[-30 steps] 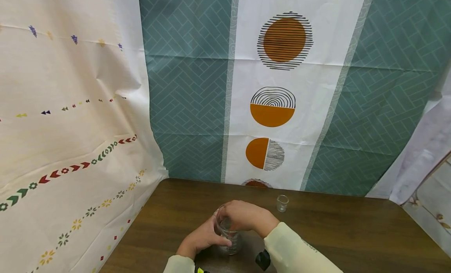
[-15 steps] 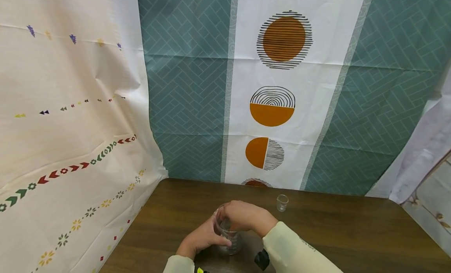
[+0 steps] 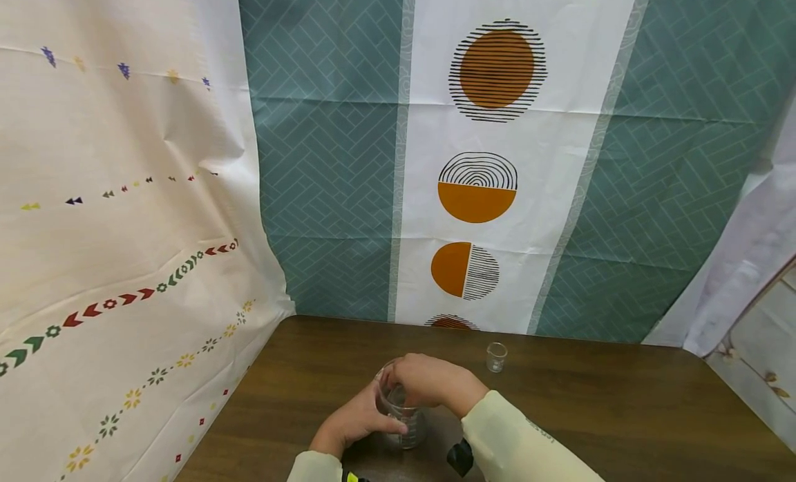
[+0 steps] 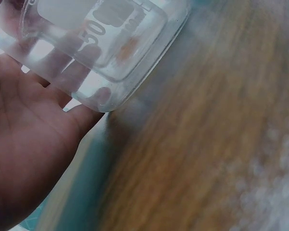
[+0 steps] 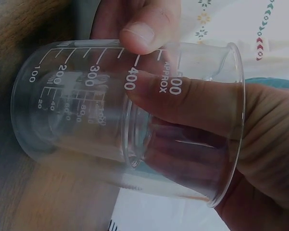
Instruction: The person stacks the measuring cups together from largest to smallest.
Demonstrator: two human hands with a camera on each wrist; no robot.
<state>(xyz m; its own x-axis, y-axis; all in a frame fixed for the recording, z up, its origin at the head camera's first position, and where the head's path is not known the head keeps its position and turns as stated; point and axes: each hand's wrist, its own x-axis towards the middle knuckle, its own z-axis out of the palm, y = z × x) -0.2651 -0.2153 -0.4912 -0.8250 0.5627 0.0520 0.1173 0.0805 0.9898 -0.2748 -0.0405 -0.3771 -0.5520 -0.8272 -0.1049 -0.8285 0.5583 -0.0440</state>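
Observation:
A large clear glass beaker (image 3: pixel 412 437) with white graduations stands on the table, between both hands. My left hand (image 3: pixel 362 418) grips it round the side, its thumb (image 5: pixel 139 34) on the outer wall in the right wrist view. From above, my right hand (image 3: pixel 432 383) reaches in through the mouth. Inside the large beaker is a smaller beaker (image 5: pixel 89 113), with its own scale and rim showing through the glass. My right thumb and fingers pinch that smaller beaker near its rim. In the left wrist view the large beaker's base (image 4: pixel 108 103) lies beyond my left palm.
A very small beaker (image 3: pixel 496 358) stands farther back on the brown wooden table (image 3: pixel 591 406), right of centre. Patterned cloth (image 3: pixel 336 157) hangs behind the table, and a cream cloth (image 3: pixel 124 295) drapes along the left side.
The head view has shifted slightly, so the background sits a little farther left. Both hands keep their places at the beakers.

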